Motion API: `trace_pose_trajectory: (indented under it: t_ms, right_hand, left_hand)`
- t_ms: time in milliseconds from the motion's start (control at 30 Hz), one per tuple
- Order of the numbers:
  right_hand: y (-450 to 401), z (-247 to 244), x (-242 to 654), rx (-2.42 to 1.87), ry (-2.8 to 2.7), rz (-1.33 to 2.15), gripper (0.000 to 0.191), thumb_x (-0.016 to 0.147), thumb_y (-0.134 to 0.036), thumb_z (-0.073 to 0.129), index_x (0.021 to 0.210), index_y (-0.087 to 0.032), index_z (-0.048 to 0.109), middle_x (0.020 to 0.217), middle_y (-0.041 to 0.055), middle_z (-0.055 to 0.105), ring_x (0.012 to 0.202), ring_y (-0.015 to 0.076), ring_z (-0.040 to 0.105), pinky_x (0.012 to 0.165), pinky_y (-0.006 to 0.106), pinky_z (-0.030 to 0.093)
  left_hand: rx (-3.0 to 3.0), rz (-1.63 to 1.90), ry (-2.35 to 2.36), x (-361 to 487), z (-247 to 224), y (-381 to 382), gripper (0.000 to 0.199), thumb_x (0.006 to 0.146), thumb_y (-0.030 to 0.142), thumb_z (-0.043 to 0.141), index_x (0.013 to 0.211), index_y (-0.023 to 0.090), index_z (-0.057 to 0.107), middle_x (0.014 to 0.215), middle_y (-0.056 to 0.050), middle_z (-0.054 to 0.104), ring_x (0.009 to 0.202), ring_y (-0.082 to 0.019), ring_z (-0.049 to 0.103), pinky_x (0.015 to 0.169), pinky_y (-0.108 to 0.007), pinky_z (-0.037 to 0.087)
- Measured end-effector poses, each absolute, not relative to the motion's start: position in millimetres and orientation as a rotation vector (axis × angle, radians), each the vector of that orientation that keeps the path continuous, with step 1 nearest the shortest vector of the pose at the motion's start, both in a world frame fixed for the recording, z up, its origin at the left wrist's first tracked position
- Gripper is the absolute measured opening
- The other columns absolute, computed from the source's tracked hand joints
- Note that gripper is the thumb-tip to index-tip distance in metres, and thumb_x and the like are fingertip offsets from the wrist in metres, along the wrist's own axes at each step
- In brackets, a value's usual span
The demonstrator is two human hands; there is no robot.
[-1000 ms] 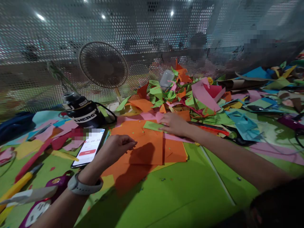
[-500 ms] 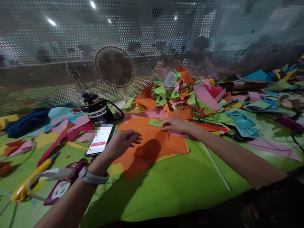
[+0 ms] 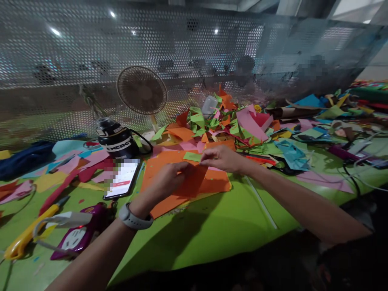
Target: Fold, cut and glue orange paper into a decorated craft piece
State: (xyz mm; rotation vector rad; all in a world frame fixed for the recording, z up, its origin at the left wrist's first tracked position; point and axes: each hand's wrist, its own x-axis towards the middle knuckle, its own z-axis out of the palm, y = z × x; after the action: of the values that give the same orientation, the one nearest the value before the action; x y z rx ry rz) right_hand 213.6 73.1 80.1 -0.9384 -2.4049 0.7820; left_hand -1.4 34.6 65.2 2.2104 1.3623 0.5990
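My left hand [image 3: 171,180], with a grey watch on its wrist, hovers over the left part of an orange paper sheet [image 3: 165,205]. Its fingers stretch to the right, loosely apart from the thumb, and nothing shows in them. The fingertips of my right hand [image 3: 223,159] are pinched together at the right end of a small light-green paper strip [image 3: 191,156], which lies on the orange sheet. Whether they grip the strip or something tiny beside it is hidden. A yellow sheet edge [image 3: 212,195] peeks out under the orange paper.
A phone [image 3: 125,178] and a black bottle [image 3: 117,139] stand left of the sheet, before a fan [image 3: 142,91]. Paper scraps [image 3: 254,123] heap up behind. A purple power strip [image 3: 74,238], a yellow-handled tool [image 3: 32,230] and a white stick [image 3: 262,204] lie on the green table.
My left hand has moved right, closer to my right hand. The right fingers stay at the strip's right end. The view has shifted slightly to the right.
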Motion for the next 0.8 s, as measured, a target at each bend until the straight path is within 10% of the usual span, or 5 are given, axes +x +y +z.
trace_pose_trajectory:
  t_ms: [800]
  right_hand:
    - [49.5, 71.4, 225.0, -0.890, -2.614, 0.228, 0.013, 0.092, -0.021, 0.059, 0.089, -0.015, 0.070, 0.083, 0.0062, 0.072, 0.078, 0.0169, 0.062, 0.074, 0.028, 0.040]
  left_hand:
    - [2.476, 0.358, 1.263, -13.2, 80.5, 22.1, 0.032, 0.087, 0.027, 0.042, 0.088, 0.019, 0.073, 0.079, -0.003, 0.076, 0.066, -0.017, 0.066, 0.061, -0.025, 0.046]
